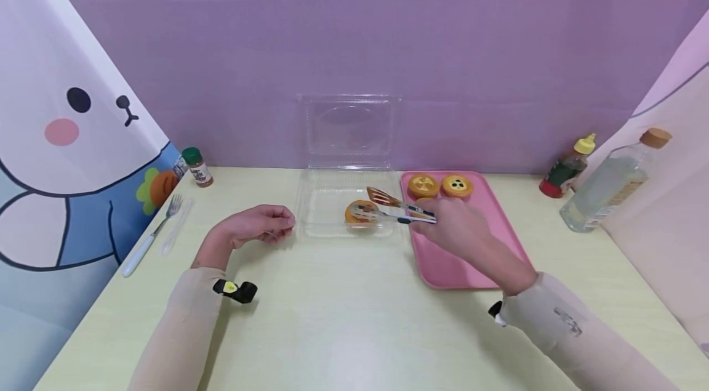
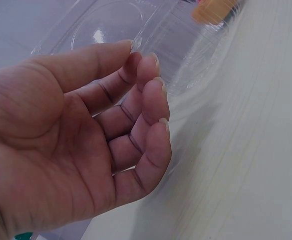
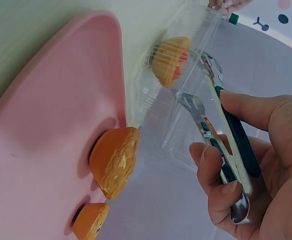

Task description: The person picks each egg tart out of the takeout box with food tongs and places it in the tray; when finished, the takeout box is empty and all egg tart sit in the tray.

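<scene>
In the head view, my right hand (image 1: 458, 229) grips a pair of serving tongs (image 1: 407, 218). Their heads stand apart over a tart (image 1: 354, 211) with a yellow-orange crust, which sits in the right part of a clear plastic container (image 1: 324, 206). The container's lid (image 1: 350, 132) stands raised behind it. At the container's left edge, my left hand (image 1: 257, 225) pinches the rim between thumb and forefinger, the other fingers curled. More tarts, among them a tart with dark dots (image 1: 456, 186), sit on a pink tray (image 1: 451, 271), partly behind my right hand.
A green-capped spice jar (image 1: 197, 167), a fork (image 1: 154, 236) and a clear plastic utensil (image 1: 176, 228) lie or stand at left. At right stand a sauce bottle (image 1: 566, 167) with a yellow cap and a corked clear bottle (image 1: 609, 185). A purple backdrop (image 1: 354, 40) closes off the rear.
</scene>
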### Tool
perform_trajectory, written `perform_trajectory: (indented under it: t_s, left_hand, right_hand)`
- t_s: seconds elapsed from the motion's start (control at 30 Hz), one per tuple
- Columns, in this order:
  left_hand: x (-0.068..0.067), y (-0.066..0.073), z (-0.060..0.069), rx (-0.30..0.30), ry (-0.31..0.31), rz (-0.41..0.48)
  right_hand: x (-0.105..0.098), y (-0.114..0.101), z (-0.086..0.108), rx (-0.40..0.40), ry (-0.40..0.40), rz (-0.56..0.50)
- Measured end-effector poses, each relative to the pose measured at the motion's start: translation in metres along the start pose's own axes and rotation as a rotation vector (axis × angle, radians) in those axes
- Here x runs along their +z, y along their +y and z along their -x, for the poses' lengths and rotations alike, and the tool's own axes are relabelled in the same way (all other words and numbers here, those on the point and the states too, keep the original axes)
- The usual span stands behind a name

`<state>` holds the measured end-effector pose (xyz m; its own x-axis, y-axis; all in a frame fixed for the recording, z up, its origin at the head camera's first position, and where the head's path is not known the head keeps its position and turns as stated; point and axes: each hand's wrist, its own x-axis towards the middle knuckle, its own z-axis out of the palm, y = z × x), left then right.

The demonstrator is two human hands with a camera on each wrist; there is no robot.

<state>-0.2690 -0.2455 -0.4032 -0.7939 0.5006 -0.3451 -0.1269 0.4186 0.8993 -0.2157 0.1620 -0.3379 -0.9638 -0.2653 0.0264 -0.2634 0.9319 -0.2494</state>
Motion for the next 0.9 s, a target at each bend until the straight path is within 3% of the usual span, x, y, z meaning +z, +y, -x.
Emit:
perform_trajectory:
  t_s: [0.3,0.9]
  left_hand:
    - [0.0000,-0.0001,0.0005,-0.003,0.002,-0.005]
    - [0.0005,0.0004,-0.0008,-0.007,0.011,0.007]
  right_hand:
    - [0.0019,-0.0015,-0.0039,0.004,-0.043,0.015]
    - [0.0069,0.0043,-0.0046,-0.013,-0.018,-0.041]
